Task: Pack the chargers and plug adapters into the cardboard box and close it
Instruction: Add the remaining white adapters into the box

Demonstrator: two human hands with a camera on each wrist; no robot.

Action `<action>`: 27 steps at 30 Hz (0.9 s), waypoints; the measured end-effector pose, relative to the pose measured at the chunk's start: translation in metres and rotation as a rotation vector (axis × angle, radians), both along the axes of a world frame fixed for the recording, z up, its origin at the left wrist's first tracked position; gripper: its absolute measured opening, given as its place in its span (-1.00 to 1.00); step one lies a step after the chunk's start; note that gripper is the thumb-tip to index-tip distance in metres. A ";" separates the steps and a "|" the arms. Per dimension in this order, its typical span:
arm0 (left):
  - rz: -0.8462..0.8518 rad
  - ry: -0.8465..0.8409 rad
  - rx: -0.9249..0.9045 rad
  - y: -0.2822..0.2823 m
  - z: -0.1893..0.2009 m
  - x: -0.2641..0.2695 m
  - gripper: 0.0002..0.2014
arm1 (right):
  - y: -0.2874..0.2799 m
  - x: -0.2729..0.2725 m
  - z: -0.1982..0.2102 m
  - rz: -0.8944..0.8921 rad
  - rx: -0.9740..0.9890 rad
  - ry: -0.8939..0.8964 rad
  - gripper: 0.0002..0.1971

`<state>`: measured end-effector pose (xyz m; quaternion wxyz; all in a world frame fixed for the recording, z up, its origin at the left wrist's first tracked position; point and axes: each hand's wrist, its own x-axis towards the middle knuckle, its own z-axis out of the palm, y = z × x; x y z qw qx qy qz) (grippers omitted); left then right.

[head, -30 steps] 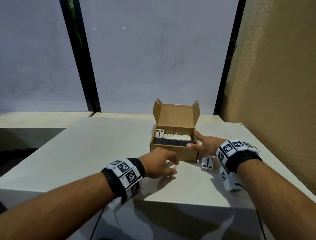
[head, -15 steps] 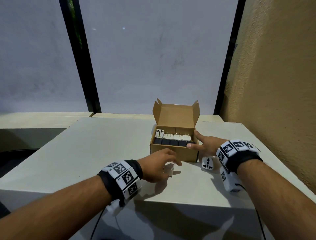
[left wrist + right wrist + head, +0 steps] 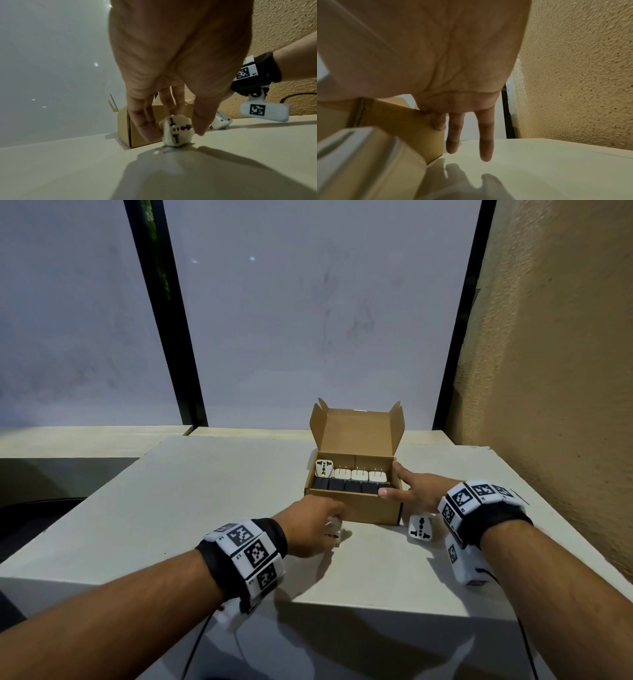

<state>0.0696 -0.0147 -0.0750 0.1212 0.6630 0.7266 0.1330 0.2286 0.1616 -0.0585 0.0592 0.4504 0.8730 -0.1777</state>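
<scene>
An open cardboard box (image 3: 356, 506) stands on the white table with its lid up; inside lie a row of black chargers (image 3: 346, 486), white chargers (image 3: 359, 474) and one white plug adapter (image 3: 324, 468). My left hand (image 3: 313, 525) pinches a white plug adapter (image 3: 176, 132) that rests on the table in front of the box (image 3: 137, 128). My right hand (image 3: 416, 491) rests with straight fingers against the box's right wall (image 3: 412, 121), thumb on the front right corner. Another white adapter (image 3: 422, 528) stands on the table under my right wrist.
A rough tan wall (image 3: 555, 371) rises close on the right. Frosted window panes with black frames (image 3: 171, 313) stand behind the table (image 3: 205, 491). The table's front edge (image 3: 376, 604) lies under my forearms, and a lower ledge sits to the left.
My left hand has closed its fingers round the adapter in front of the box and shifted slightly toward the box. The right hand has stayed on the box.
</scene>
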 end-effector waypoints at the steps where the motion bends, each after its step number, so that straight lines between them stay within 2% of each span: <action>1: 0.023 -0.032 0.009 -0.001 -0.002 0.000 -0.35 | 0.000 0.000 0.000 0.000 -0.001 0.001 -0.12; 3: 0.088 -0.073 0.018 -0.002 -0.004 0.000 -0.19 | -0.001 0.000 0.001 0.002 0.002 -0.003 -0.13; 4: 0.118 -0.083 0.020 -0.001 -0.004 0.000 -0.18 | -0.001 0.000 0.001 0.004 0.004 -0.005 -0.13; 9: 0.149 -0.095 -0.014 0.004 -0.005 0.003 -0.37 | 0.002 0.000 -0.001 0.018 -0.010 0.009 -0.11; 14: 0.077 0.016 -0.039 0.005 -0.008 0.005 -0.52 | 0.007 0.001 -0.003 0.027 -0.011 0.012 -0.11; 18: 0.009 0.003 -0.013 0.006 -0.003 0.005 -0.57 | 0.008 0.001 -0.004 0.030 -0.007 0.024 -0.11; 22: -0.063 -0.067 0.095 0.010 0.017 0.002 -0.62 | 0.011 0.000 -0.005 0.041 0.000 0.011 -0.13; 27: 0.032 -0.242 0.295 0.030 0.045 -0.012 -0.41 | 0.016 0.001 -0.006 0.089 0.043 -0.031 -0.16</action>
